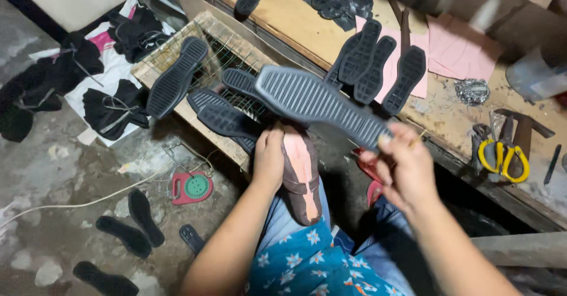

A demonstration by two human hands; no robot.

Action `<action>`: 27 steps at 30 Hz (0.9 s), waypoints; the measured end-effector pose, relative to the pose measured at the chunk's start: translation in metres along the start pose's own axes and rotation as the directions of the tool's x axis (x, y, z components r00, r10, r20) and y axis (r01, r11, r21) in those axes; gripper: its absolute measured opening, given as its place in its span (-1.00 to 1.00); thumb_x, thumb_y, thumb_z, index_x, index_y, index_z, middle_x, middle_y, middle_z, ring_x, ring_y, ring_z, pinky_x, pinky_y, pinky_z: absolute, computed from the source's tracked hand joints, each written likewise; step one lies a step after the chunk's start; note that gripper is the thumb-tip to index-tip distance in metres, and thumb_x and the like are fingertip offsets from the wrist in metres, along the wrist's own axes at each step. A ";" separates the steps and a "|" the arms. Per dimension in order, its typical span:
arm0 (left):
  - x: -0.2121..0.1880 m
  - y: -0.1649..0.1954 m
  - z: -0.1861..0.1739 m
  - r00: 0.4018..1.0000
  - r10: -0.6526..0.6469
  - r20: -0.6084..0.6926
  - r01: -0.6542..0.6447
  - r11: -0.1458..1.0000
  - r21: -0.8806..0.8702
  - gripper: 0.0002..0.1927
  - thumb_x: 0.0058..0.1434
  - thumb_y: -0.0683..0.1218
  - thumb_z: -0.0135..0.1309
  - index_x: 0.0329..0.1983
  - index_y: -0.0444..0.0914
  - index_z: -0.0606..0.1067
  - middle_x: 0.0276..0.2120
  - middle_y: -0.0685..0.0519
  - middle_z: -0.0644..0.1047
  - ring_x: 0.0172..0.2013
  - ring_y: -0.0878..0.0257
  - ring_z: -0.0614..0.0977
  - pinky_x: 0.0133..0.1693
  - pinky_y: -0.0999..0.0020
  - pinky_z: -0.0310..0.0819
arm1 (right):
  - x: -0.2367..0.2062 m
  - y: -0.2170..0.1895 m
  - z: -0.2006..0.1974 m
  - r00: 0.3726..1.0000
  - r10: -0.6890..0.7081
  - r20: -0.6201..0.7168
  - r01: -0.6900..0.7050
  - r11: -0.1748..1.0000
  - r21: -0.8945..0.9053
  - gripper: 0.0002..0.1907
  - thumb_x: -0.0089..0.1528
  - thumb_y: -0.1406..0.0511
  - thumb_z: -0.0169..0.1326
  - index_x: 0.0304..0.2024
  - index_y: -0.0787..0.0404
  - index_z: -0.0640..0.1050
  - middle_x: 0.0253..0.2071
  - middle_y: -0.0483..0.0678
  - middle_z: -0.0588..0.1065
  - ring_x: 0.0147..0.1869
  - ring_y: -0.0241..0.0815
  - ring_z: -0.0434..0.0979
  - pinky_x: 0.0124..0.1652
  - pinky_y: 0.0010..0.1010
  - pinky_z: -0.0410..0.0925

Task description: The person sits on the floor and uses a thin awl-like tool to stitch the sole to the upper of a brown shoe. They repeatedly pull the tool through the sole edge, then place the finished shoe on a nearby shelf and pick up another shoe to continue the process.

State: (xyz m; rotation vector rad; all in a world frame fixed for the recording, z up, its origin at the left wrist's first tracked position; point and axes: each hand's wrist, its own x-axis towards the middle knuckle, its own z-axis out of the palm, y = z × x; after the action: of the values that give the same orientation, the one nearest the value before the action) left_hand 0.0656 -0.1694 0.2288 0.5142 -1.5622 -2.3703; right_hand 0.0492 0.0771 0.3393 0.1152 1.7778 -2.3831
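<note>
My left hand (269, 157) grips a shoe upper on a last (301, 175), its pinkish bottom facing up over my lap. My right hand (404, 166) pinches one end of a dark grey ribbed sole (319, 102), which is held tilted above the shoe. A thin stick or brush pokes out between my right fingers. Both hands are at the middle of the view, above my knees in jeans.
A wire rack (227, 51) ahead carries several dark soles (176, 76). More soles (378, 65) lie on the wooden bench (295, 24) with pink paper. Yellow-handled scissors (502, 154) and a hammer rest at right. Soles and a small red-green device (192, 186) lie on the floor.
</note>
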 end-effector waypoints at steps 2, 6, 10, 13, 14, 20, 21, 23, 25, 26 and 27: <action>-0.002 -0.001 0.000 1.000 -0.011 -0.020 0.009 0.999 -0.053 -0.61 0.39 -0.01 -0.11 0.09 -0.36 0.51 -0.04 0.04 0.59 -0.03 0.28 0.57 0.04 0.39 0.42 | -0.038 0.040 0.001 0.993 0.121 0.016 -0.121 0.993 -0.002 -0.78 0.27 0.42 0.04 -0.04 0.25 0.37 -0.29 0.04 0.56 -0.42 -0.20 0.61 -0.75 -0.62 0.09; -0.023 -0.009 -0.001 0.997 0.048 0.067 -0.036 0.984 -0.175 -0.63 0.40 -0.02 -0.05 0.10 -0.37 0.51 -0.03 0.01 0.59 -0.04 0.26 0.59 0.04 0.38 0.46 | -0.081 0.089 -0.020 0.990 0.107 0.092 -0.108 0.994 0.011 -0.76 0.23 0.48 0.07 -0.11 0.23 0.33 -0.30 0.04 0.58 -0.25 -0.16 0.69 -0.35 -0.54 0.47; -0.029 -0.013 0.004 0.992 0.057 0.109 -0.033 0.976 -0.214 -0.64 0.38 -0.04 -0.01 0.08 -0.38 0.53 -0.06 0.00 0.58 -0.07 0.26 0.60 0.00 0.38 0.48 | -0.093 0.108 -0.043 0.991 0.087 0.102 -0.077 0.992 -0.100 -0.74 0.23 0.47 0.11 -0.10 0.23 0.33 -0.32 0.00 0.54 -0.31 -0.27 0.55 -0.37 -0.55 0.35; -0.031 -0.012 0.006 0.994 0.040 0.100 -0.016 0.973 -0.230 -0.64 0.40 -0.02 -0.04 0.06 -0.37 0.52 -0.10 0.03 0.59 -0.10 0.28 0.59 -0.02 0.39 0.48 | -0.099 0.109 -0.052 0.994 0.087 0.066 -0.072 0.978 -0.198 -0.73 0.29 0.47 0.18 -0.05 0.30 0.36 -0.37 -0.07 0.42 -0.43 -0.39 0.30 -0.49 -0.56 0.14; -0.032 -0.013 0.006 0.994 0.038 0.098 -0.014 0.973 -0.229 -0.64 0.40 -0.01 -0.04 0.06 -0.37 0.53 -0.10 0.03 0.59 -0.10 0.28 0.59 -0.02 0.39 0.48 | -0.100 0.108 -0.053 0.994 0.087 0.072 -0.075 0.985 -0.158 -0.73 0.28 0.46 0.18 -0.06 0.29 0.37 -0.38 -0.10 0.44 -0.44 -0.43 0.32 -0.48 -0.59 0.16; -0.033 -0.018 0.010 0.998 -0.033 0.060 0.045 0.975 -0.216 -0.60 0.41 0.04 -0.05 0.05 -0.38 0.53 -0.13 0.02 0.59 -0.13 0.27 0.61 -0.05 0.39 0.49 | -0.105 0.100 -0.053 0.991 0.114 0.067 -0.109 0.991 -0.076 -0.75 0.21 0.44 0.13 -0.12 0.27 0.35 -0.37 -0.12 0.54 -0.39 -0.45 0.46 -0.39 -0.62 0.27; -0.033 -0.020 0.010 0.997 -0.017 0.073 0.032 0.976 -0.216 -0.60 0.41 0.04 -0.04 0.05 -0.39 0.53 -0.13 0.02 0.59 -0.13 0.27 0.60 -0.05 0.39 0.49 | -0.105 0.099 -0.054 0.992 0.110 0.059 -0.104 0.990 -0.096 -0.74 0.22 0.44 0.14 -0.12 0.27 0.35 -0.38 -0.13 0.53 -0.42 -0.46 0.41 -0.44 -0.63 0.21; -0.033 -0.023 0.008 0.996 -0.001 0.085 0.019 0.977 -0.210 -0.60 0.41 0.03 -0.04 0.05 -0.39 0.53 -0.13 0.03 0.60 -0.13 0.28 0.61 -0.05 0.39 0.49 | -0.107 0.098 -0.054 0.992 0.108 0.061 -0.101 0.990 -0.101 -0.71 0.27 0.45 0.20 -0.06 0.29 0.35 -0.39 -0.11 0.45 -0.46 -0.43 0.29 -0.49 -0.57 0.13; -0.033 -0.025 0.007 0.996 0.000 0.084 0.017 0.980 -0.197 -0.60 0.41 0.03 -0.04 0.05 -0.39 0.53 -0.14 0.04 0.60 -0.14 0.28 0.61 -0.05 0.39 0.49 | -0.108 0.098 -0.053 0.993 0.091 0.081 -0.080 0.988 -0.129 -0.69 0.27 0.45 0.21 -0.05 0.30 0.35 -0.36 -0.11 0.45 -0.42 -0.41 0.32 -0.43 -0.54 0.17; -0.032 -0.026 0.006 0.996 0.012 0.091 0.007 0.977 -0.212 -0.61 0.42 0.02 -0.04 0.05 -0.39 0.53 -0.14 0.03 0.60 -0.14 0.28 0.61 -0.05 0.39 0.49 | -0.107 0.098 -0.051 0.992 0.074 0.102 -0.058 0.987 -0.153 -0.70 0.25 0.44 0.20 -0.07 0.30 0.36 -0.33 -0.11 0.49 -0.35 -0.41 0.40 -0.34 -0.54 0.25; -0.033 -0.026 0.006 0.995 0.023 0.095 0.000 0.974 -0.228 -0.62 0.42 0.01 -0.04 0.05 -0.38 0.53 -0.14 0.03 0.59 -0.14 0.28 0.61 -0.06 0.39 0.50 | -0.108 0.098 -0.050 0.991 0.061 0.123 -0.038 0.983 -0.177 -0.70 0.22 0.44 0.19 -0.09 0.30 0.36 -0.30 -0.12 0.52 -0.28 -0.41 0.48 -0.26 -0.54 0.34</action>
State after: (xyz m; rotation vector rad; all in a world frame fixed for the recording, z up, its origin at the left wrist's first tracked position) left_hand 0.0922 -0.1409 0.2116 0.3433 -1.3018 -2.5567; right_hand 0.1713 0.1068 0.2498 -0.0150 1.8894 -2.1373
